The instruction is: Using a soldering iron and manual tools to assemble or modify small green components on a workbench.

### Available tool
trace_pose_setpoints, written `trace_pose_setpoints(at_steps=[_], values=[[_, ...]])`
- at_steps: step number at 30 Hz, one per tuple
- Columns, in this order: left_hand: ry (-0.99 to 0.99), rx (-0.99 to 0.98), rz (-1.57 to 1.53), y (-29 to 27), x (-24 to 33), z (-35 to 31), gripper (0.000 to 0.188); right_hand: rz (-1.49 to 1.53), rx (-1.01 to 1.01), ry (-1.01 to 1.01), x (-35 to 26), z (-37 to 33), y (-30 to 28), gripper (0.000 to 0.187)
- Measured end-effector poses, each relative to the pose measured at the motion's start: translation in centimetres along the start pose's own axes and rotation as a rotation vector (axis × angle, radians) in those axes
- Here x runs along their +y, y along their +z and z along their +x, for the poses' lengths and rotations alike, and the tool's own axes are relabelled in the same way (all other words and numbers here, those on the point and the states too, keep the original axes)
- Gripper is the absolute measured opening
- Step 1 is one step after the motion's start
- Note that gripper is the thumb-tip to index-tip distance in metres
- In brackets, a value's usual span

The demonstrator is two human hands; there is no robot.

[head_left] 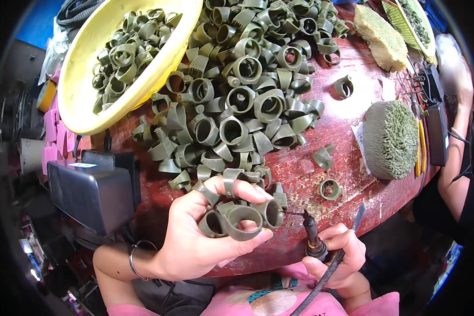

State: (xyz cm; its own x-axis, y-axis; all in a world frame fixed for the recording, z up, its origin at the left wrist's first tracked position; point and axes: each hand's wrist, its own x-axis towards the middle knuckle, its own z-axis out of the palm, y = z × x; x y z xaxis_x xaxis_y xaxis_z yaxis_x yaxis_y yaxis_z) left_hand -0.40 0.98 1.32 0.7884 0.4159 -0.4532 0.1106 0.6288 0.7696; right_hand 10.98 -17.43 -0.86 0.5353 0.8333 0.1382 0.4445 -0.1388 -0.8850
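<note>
My left hand (pixel 195 239) grips a small bunch of olive-green ring-shaped wax parts (pixel 239 217), with one more ring slipped over a raised finger. My right hand (pixel 339 253) holds a black pen-like tool (pixel 312 234) on a dark cable. Its thin tip points left and touches the side of the held rings. Just beyond my hands, a big heap of the same green rings (pixel 247 89) covers the red worktable (pixel 353 121). Two loose rings (pixel 329 188) lie to the right of the heap.
A yellow bowl (pixel 79 89) full of rings tilts at the left. A dark grey box (pixel 89 195) stands at the table's left edge. Green abrasive pads (pixel 391 138) lie right. Another person's arm (pixel 458 174) shows at the far right.
</note>
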Motion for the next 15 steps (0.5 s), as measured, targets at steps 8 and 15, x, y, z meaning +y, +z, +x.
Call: trace_pose_setpoints(at_steps=[8,15], values=[[0.039,0.016,0.035,-0.27,-0.71,0.20,0.032,-0.012,-0.045,0.011,0.06,0.31,0.14,0.038],[0.048,0.012,0.026,-0.26,-0.75,0.35,0.033,0.010,-0.057,0.037,0.08,0.57,0.02,0.038]])
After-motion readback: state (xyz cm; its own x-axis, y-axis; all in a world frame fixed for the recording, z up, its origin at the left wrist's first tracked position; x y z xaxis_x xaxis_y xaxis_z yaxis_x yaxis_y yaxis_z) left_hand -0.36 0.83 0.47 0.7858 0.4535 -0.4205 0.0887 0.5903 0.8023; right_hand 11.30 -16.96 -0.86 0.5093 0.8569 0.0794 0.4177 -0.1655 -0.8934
